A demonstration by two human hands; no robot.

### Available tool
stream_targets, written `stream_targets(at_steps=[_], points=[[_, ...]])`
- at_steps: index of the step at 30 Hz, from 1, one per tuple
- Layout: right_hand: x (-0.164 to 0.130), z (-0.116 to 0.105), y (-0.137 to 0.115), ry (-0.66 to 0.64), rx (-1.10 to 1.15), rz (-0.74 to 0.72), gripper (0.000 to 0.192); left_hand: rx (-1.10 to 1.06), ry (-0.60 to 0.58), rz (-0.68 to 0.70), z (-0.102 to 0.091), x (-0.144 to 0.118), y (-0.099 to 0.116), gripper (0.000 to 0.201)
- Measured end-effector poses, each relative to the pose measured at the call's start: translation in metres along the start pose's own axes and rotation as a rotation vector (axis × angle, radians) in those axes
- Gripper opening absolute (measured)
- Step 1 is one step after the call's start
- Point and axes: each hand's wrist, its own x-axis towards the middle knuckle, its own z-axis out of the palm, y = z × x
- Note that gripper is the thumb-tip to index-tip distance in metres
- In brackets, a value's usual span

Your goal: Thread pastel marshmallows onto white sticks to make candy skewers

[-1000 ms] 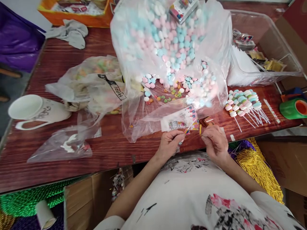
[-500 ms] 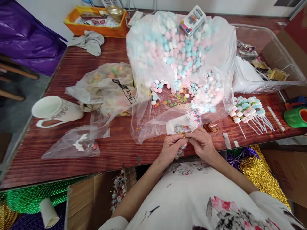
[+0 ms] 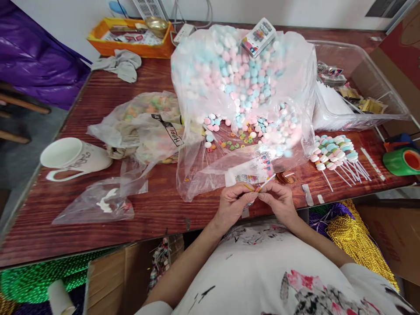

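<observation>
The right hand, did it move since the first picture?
Yes. The right hand has moved left, farther from the pile of candy-topped sticks and closer to the left hand.

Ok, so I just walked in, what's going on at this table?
Someone's left hand and right hand meet at the table's near edge, fingertips pinched around a thin white stick and a yellow strip; which fingers grip which is hard to see. Beyond them spreads a clear plastic bag of pastel, candy-like pieces, with a small printed box on top. To the right lies a pile of candy-like skewers on white sticks.
</observation>
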Motion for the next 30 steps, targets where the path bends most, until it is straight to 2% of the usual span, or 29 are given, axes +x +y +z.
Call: stream_targets(at_steps=[3, 5, 7, 8, 10, 13, 15, 18, 20, 23, 30], points=[[0.010, -0.009, 0.001, -0.134, 0.158, 0.199, 0.021, 0.066, -0.054, 0.060, 0.003, 0.001, 0.007, 0.017], [0.017, -0.016, 0.000, -0.282, 0.209, 0.309, 0.029, 0.135, -0.138, 0.075, 0.004, 0.002, 0.014, 0.019], [0.024, -0.023, -0.005, -0.466, 0.154, 0.330, 0.033, 0.220, -0.230, 0.095, 0.003, 0.003, 0.021, 0.022], [0.026, -0.026, -0.010, -0.544, 0.070, 0.282, 0.033, 0.264, -0.271, 0.105, 0.003, 0.004, 0.026, 0.023], [0.028, -0.032, -0.021, -0.612, -0.206, 0.042, 0.028, 0.334, -0.338, 0.120, 0.000, 0.007, 0.035, 0.024], [0.028, -0.036, -0.039, -0.598, -0.693, -0.517, 0.019, 0.314, -0.440, 0.027, -0.005, 0.012, 0.045, 0.024], [0.027, -0.037, -0.047, -0.629, -0.887, -0.843, 0.021, 0.206, -0.522, -0.162, -0.008, 0.014, 0.046, 0.020], [0.027, -0.035, -0.054, -0.737, -0.927, -1.147, 0.021, 0.026, -0.631, -0.491, -0.010, 0.016, 0.044, 0.012], [0.029, -0.034, -0.057, -0.813, -0.880, -1.275, 0.020, -0.031, -0.689, -0.602, -0.010, 0.016, 0.042, 0.008], [0.031, -0.031, -0.060, -0.865, -0.818, -1.391, 0.018, -0.033, -0.760, -0.628, -0.009, 0.014, 0.043, 0.010], [0.025, -0.020, -0.063, -0.710, -0.926, -1.543, 0.013, 0.009, -0.975, -0.538, -0.014, 0.015, 0.044, 0.026]])
